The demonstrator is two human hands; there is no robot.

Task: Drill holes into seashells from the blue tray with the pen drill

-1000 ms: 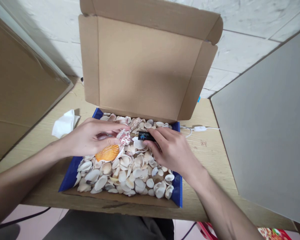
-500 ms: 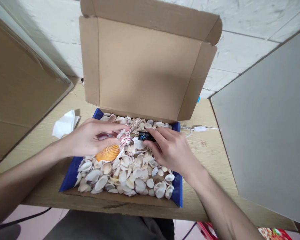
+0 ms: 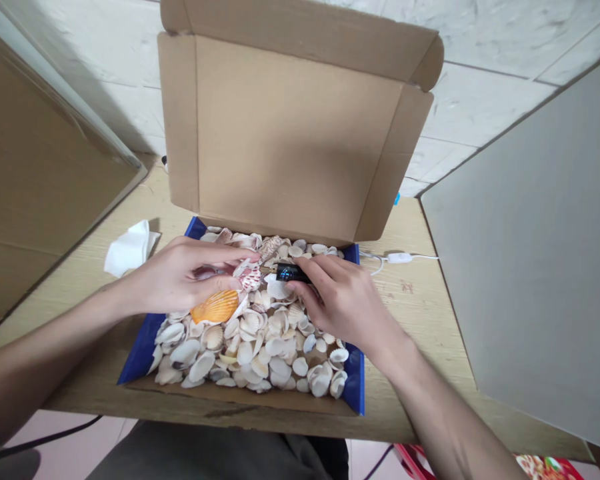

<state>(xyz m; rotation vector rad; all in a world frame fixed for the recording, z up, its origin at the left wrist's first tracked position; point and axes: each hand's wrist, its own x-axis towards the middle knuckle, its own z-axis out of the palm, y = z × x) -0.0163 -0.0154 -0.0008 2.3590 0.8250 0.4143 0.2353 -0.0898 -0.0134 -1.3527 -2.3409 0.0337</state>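
Observation:
An open cardboard box (image 3: 353, 393) with blue walls holds several pale seashells (image 3: 275, 350). My left hand (image 3: 180, 277) grips a pink-patterned shell (image 3: 249, 275) by its fingertips, and an orange scallop shell (image 3: 215, 307) lies under the thumb. My right hand (image 3: 347, 300) holds a small black device (image 3: 287, 272) with a lit display, its tip close to the patterned shell. The box lid (image 3: 290, 127) stands upright behind both hands.
The box sits on a wooden table (image 3: 415, 300). A crumpled white tissue (image 3: 129, 248) lies at the left. A white cable with a switch (image 3: 399, 257) runs at the right. A cardboard panel (image 3: 40, 167) stands left and a grey board (image 3: 535, 247) right.

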